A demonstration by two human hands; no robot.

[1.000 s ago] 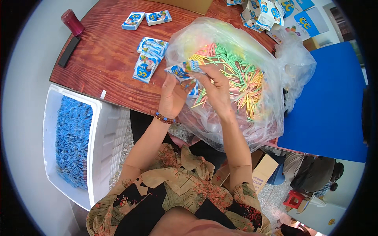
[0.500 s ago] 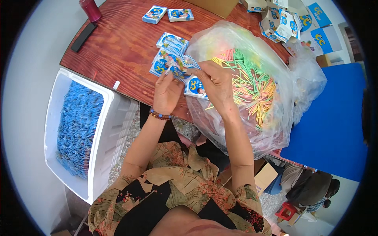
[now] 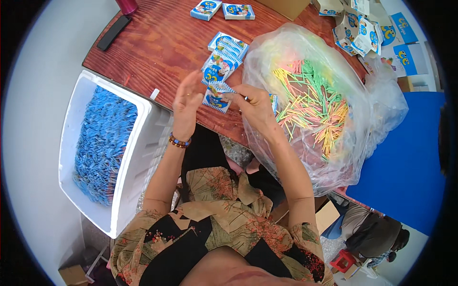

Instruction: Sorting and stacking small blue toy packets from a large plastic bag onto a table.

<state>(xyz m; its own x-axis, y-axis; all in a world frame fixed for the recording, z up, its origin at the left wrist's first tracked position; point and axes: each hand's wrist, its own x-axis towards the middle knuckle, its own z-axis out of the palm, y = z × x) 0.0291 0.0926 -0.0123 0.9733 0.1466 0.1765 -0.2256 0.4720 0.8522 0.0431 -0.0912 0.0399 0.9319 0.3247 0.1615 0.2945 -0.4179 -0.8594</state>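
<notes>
A small blue-and-white packet [image 3: 217,98] with striped edges is pinched between the thumb and fingers of my right hand [image 3: 257,110]. Just left of it, my left hand [image 3: 185,106] is raised with its fingers apart, holding nothing. Several similar packets [image 3: 222,64] lie overlapping on the red-brown wooden table [image 3: 152,52], beyond the held one. Behind my right fingers another packet [image 3: 274,102] is partly hidden. To the right, thin pink, yellow and green sticks [image 3: 312,100] lie in a large clear plastic bag [image 3: 341,164].
A white foam box [image 3: 138,143] full of blue packets [image 3: 102,143] stands at the left. Two small boxes [image 3: 238,11], a black bar-shaped object [image 3: 113,33] and a red cylinder [image 3: 127,5] occupy the far table. Open printed cartons [image 3: 358,33] and a blue panel [image 3: 396,143] are at right.
My left hand has let go of the packet and moved left, its fingers spreading. My right hand still holds the packet, which now lies flatter. The whole view has shifted slightly.
</notes>
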